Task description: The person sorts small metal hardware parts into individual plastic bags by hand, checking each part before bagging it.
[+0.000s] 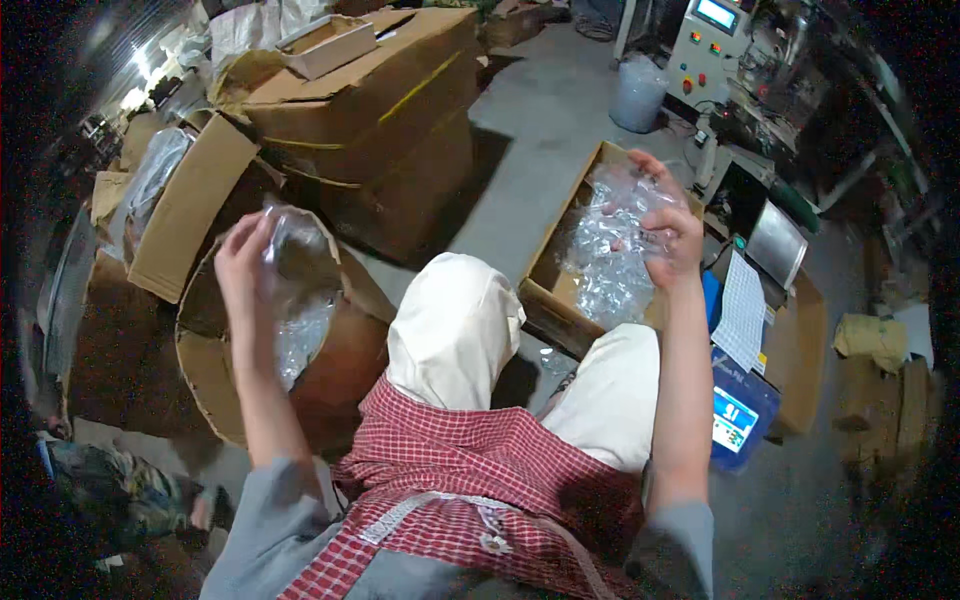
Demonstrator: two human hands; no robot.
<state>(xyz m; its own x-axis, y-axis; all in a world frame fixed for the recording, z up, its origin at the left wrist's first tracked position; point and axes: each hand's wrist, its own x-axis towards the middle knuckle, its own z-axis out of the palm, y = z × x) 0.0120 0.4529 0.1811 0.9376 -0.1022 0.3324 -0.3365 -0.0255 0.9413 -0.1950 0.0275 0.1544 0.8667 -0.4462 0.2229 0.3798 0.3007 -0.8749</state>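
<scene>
One left hand (243, 245): pinching clear plastic (290, 227) over the carton (345, 375)
Right hand (674, 232): half-curled, we've got clear pieces (633, 200) above the box (553, 315)

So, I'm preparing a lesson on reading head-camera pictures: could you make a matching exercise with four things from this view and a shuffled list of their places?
Things
1. Left hand
2. Right hand
3. Small white box
4. Blue-framed screen

Places
A. On top of the large carton with yellow straps
B. Over the rectangular box of clear plastic pieces
C. To the right of the right forearm
D. Over the curved-rimmed carton on the person's left

Pairs: 1-D, 2-B, 3-A, 4-C
</scene>
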